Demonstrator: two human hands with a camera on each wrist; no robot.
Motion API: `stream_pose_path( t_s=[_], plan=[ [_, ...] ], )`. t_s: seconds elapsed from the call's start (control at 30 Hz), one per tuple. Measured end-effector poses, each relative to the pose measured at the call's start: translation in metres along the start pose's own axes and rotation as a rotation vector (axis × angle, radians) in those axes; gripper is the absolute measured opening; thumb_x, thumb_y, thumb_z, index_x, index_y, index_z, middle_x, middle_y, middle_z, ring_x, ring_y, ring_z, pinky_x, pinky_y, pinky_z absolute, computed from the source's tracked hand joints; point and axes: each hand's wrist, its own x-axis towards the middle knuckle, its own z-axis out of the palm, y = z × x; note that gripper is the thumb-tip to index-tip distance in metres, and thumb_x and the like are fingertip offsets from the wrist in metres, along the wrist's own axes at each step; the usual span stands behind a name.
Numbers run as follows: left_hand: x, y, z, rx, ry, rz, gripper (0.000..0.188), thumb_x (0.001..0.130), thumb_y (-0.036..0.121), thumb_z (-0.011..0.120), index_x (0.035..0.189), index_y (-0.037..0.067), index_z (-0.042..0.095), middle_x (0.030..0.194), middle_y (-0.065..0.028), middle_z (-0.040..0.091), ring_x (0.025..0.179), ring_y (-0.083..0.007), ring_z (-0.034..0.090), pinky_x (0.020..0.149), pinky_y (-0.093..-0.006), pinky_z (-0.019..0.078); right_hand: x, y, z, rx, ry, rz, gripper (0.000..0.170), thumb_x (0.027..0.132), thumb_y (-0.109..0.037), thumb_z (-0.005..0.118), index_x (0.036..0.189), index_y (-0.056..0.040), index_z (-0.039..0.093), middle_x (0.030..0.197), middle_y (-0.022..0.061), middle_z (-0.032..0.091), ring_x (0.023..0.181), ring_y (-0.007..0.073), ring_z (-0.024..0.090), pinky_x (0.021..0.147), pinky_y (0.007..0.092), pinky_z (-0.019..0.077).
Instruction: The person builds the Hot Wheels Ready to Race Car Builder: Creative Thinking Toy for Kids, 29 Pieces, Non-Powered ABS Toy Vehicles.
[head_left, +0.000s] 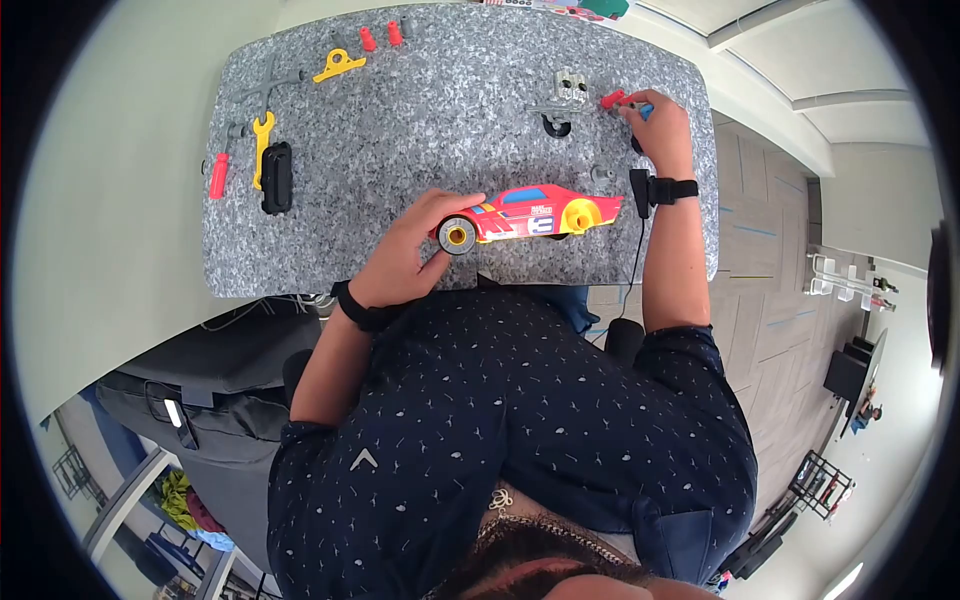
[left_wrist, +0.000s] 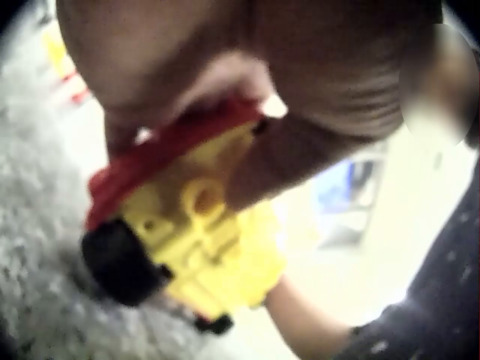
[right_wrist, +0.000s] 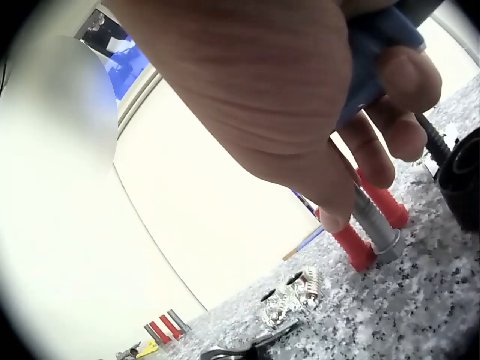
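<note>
A red toy car [head_left: 545, 214] sits at the lower centre of the head view, its nose toward the left of the frame. The left hand [head_left: 405, 250] is closed around that nose just above the fitted front wheel [head_left: 457, 236], and the left wrist view shows a finger against the yellow underside [left_wrist: 199, 240]. Gripping only the front probably steadies the body while leaving the tail, with its bare yellow wheel recess [head_left: 580, 217], free and facing the person.

The right hand [head_left: 660, 130] is at the upper right of the frame, fingers curled round a blue piece [right_wrist: 375, 56] tucked against the palm; what that piece is cannot be told. The thumb tip points down at the red bolts [right_wrist: 356, 250] and a grey bolt [right_wrist: 375, 221], though whether it touches them is unclear. These bolts stand on their wide ends on the bench [head_left: 400, 130], likely so the shafts are easy to pinch.

A silver engine block [head_left: 570, 87] lies near that hand, whereas a yellow wrench [head_left: 263, 135] and a red-handled screwdriver [head_left: 219, 175] lie at the upper left, perhaps parted from the loose pieces for easy picking.
</note>
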Motion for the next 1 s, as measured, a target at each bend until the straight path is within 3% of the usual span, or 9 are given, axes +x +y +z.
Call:
stream_pose_path(
  t_s=[0.17, 0.27, 0.43, 0.5, 0.57, 0.67, 0.77, 0.87, 1.0],
  plan=[
    [0.004, 0.005, 0.004, -0.021, 0.034, 0.054, 0.069, 0.090, 0.006, 0.084, 0.156, 0.006, 0.063, 0.138, -0.0120, 0.061, 0.127, -0.0253, 0.064, 0.112, -0.0358, 0.0494, -0.003, 0.005, 0.001, -0.012, 0.020, -0.058, 0.025, 0.091, -0.026, 0.086, 0.104, -0.0052, 0.082, 0.094, 0.0248, 0.080, 0.087, 0.0444, 0.078, 0.080, 0.0501, 0.0628],
    [0.006, 0.001, 0.006, 0.007, 0.068, 0.102, 0.076, 0.087, 0.020, 0.092, 0.156, 0.006, 0.063, 0.136, -0.0123, 0.062, 0.127, -0.0268, 0.065, 0.112, -0.0376, 0.0496, -0.018, -0.008, -0.019, 0.075, 0.104, -0.068, 0.017, 0.093, -0.017, 0.084, 0.102, -0.0030, 0.080, 0.086, 0.0163, 0.079, 0.076, 0.0329, 0.078, 0.071, 0.0423, 0.0613],
    [0.009, 0.001, 0.008, 0.055, 0.097, 0.130, 0.077, 0.087, 0.027, 0.094, 0.154, 0.006, 0.064, 0.137, -0.0147, 0.065, 0.126, -0.0304, 0.066, 0.112, -0.0404, 0.0505, -0.083, -0.097, -0.073, 0.830, -0.174, 0.018, 0.014, 0.096, -0.005, 0.084, 0.107, -0.0007, 0.077, 0.091, 0.0005, 0.076, 0.075, 0.0087, 0.067, 0.068, 0.0294, 0.0549],
    [0.010, 0.003, 0.009, 0.065, 0.110, 0.138, 0.077, 0.086, 0.029, 0.095, 0.153, 0.006, 0.064, 0.138, -0.0153, 0.065, 0.127, -0.0320, 0.066, 0.112, -0.0416, 0.0505, -0.112, -0.130, -0.070, 0.729, -0.131, -0.219, 0.018, 0.097, -0.005, 0.084, 0.114, -0.0014, 0.079, 0.095, 0.0036, 0.079, 0.081, 0.0108, 0.072, 0.074, 0.0294, 0.0567],
    [0.010, 0.004, 0.009, 0.064, 0.117, 0.124, 0.077, 0.086, 0.030, 0.096, 0.152, 0.006, 0.065, 0.138, -0.0155, 0.066, 0.129, -0.0339, 0.066, 0.113, -0.0429, 0.0502, -0.134, -0.162, -0.068, 0.758, -0.266, -0.163, 0.019, 0.096, -0.005, 0.083, 0.115, -0.0010, 0.080, 0.099, 0.0122, 0.083, 0.086, 0.0209, 0.079, 0.080, 0.0334, 0.0598],
    [0.005, -0.005, 0.009, 0.192, 0.117, 0.159, 0.078, 0.086, 0.035, 0.097, 0.150, 0.005, 0.065, 0.149, -0.0179, 0.065, 0.132, -0.0379, 0.065, 0.117, -0.0459, 0.0481, -0.146, -0.177, -0.031, 0.733, -0.181, -0.377, 0.022, 0.094, -0.006, 0.083, 0.116, -0.0018, 0.081, 0.098, 0.0130, 0.080, 0.084, 0.0330, 0.078, 0.080, 0.0393, 0.0614],
    [0.004, -0.012, 0.011, 0.252, 0.098, 0.182, 0.082, 0.085, 0.040, 0.097, 0.151, 0.005, 0.063, 0.163, -0.0212, 0.059, 0.137, -0.0408, 0.062, 0.121, -0.0507, 0.0452, -0.152, -0.189, -0.025, 0.602, -0.189, -0.375, 0.025, 0.091, -0.008, 0.084, 0.115, -0.0033, 0.082, 0.097, 0.0130, 0.077, 0.083, 0.0392, 0.075, 0.080, 0.0451, 0.0611],
    [0.003, -0.005, 0.012, 0.235, 0.100, 0.174, 0.087, 0.086, 0.043, 0.097, 0.153, 0.005, 0.059, 0.174, -0.0230, 0.049, 0.141, -0.0414, 0.059, 0.123, -0.0543, 0.0437, -0.150, -0.199, -0.029, 0.679, -0.092, -0.388, 0.024, 0.088, -0.009, 0.087, 0.112, -0.0044, 0.082, 0.096, 0.0130, 0.074, 0.082, 0.0376, 0.075, 0.077, 0.0465, 0.0593],
    [0.002, -0.008, 0.015, 0.237, 0.140, 0.230, 0.102, 0.084, 0.042, 0.098, 0.165, 0.005, 0.049, 0.170, -0.0224, 0.050, 0.148, -0.0418, 0.054, 0.125, -0.0545, 0.0431, -0.151, -0.201, -0.028, 0.786, -0.309, -0.353, 0.025, 0.085, -0.008, 0.090, 0.108, -0.0039, 0.081, 0.094, 0.0119, 0.073, 0.086, 0.0332, 0.074, 0.076, 0.0438, 0.0573]
  ],
)
